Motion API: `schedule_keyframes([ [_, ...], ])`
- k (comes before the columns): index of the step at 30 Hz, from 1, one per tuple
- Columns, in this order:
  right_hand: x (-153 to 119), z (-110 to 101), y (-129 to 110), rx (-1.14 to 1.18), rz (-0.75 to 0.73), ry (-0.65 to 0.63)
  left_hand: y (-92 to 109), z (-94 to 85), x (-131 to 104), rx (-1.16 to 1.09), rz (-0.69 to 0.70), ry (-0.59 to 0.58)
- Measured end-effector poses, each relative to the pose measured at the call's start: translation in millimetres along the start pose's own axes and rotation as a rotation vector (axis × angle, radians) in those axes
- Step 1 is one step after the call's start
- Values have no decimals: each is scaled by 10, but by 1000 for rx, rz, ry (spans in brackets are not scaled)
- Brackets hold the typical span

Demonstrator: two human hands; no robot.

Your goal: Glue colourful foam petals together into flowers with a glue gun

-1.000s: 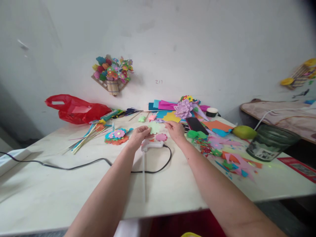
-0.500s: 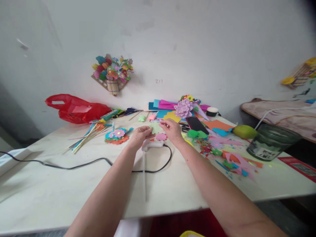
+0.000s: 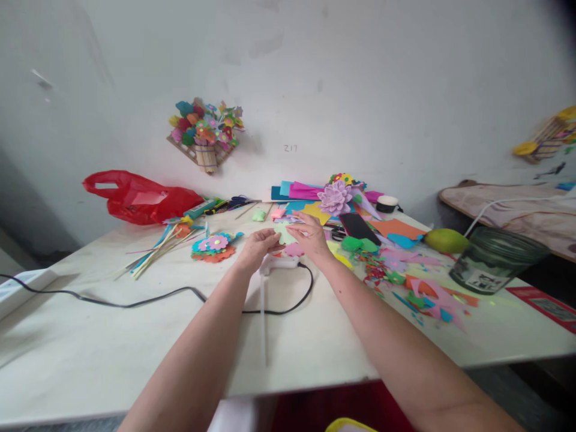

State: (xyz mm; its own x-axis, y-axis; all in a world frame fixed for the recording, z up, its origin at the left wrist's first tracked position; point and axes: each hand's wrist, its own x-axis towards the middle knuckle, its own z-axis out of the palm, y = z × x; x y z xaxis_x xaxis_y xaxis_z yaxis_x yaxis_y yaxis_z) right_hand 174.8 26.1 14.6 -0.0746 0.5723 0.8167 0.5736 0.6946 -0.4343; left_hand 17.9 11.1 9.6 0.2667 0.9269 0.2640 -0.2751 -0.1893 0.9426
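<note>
Over the middle of the table, my left hand [image 3: 258, 247] pinches the left edge of a pale green foam piece [image 3: 283, 233]. On its other side, my right hand [image 3: 310, 237] has thumb and fingertip closed at the piece, with other fingers raised. The piece's full outline is partly hidden by the fingers. Just below lies a pink scalloped foam flower [image 3: 295, 249]. A white glue gun [image 3: 281, 264] rests nearer me, a long glue stick [image 3: 263, 324] reaching from it toward the front edge. Left of my hands sit layered foam flowers [image 3: 212, 247].
A black cord [image 3: 135, 306] crosses the table's left side. Thin sticks [image 3: 155, 258] and a red plastic bag [image 3: 144, 201] lie back left. To the right are a phone [image 3: 360, 229], coloured foam scraps [image 3: 423, 294], a yellow-green oval object [image 3: 446, 240] and a glass jar [image 3: 495, 261].
My right hand has shifted slightly left along the green piece, and its upper fingers have lifted and spread. My left hand stays nearly in place.
</note>
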Motion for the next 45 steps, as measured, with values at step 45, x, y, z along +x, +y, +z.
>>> schedule_keyframes([
  [45,15,-105,-25,629,569,-233,18,12,-19,6,-73,-5],
])
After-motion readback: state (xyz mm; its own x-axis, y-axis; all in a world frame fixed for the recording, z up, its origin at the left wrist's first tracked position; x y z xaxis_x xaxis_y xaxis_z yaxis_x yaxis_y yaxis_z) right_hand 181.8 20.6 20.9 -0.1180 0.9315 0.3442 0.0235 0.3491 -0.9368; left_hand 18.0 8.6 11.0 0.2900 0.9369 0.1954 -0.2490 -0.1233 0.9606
